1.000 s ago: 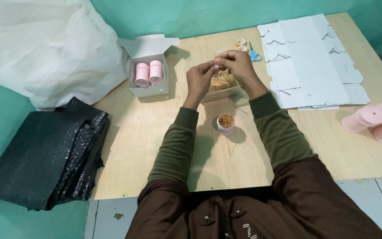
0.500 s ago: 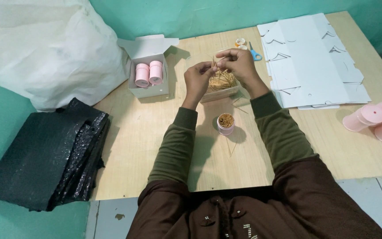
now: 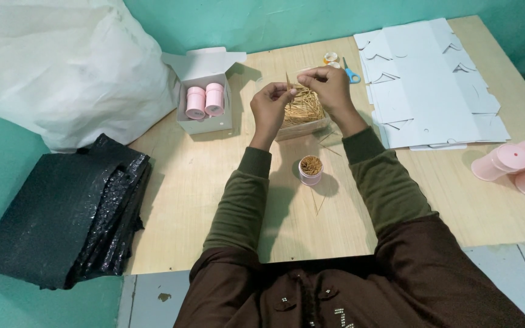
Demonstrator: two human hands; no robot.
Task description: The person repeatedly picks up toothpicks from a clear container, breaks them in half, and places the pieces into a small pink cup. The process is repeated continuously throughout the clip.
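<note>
Wooden surface (image 3: 214,200) against a teal wall. Left hand (image 3: 270,104) and right hand (image 3: 329,86): both raised over a clear tray (image 3: 302,124) heaped with toothpicks (image 3: 304,108), each grip pinched shut on a small bundle of toothpicks (image 3: 289,88) held between them. Advice: square the tips and keep the bundle tight before lowering it, so none scatter. One small pink tub (image 3: 310,170), open and full of picks, stands nearer the body; a few loose picks lie beside it. One white carton (image 3: 205,100) holds two pink lidded tubs. Empty pink tubs (image 3: 518,164) at far right, at least three. One stack of flat white carton blanks (image 3: 426,85); one blue scissors (image 3: 351,73); one white sack (image 3: 62,67); one black bag pile (image 3: 62,212).
</note>
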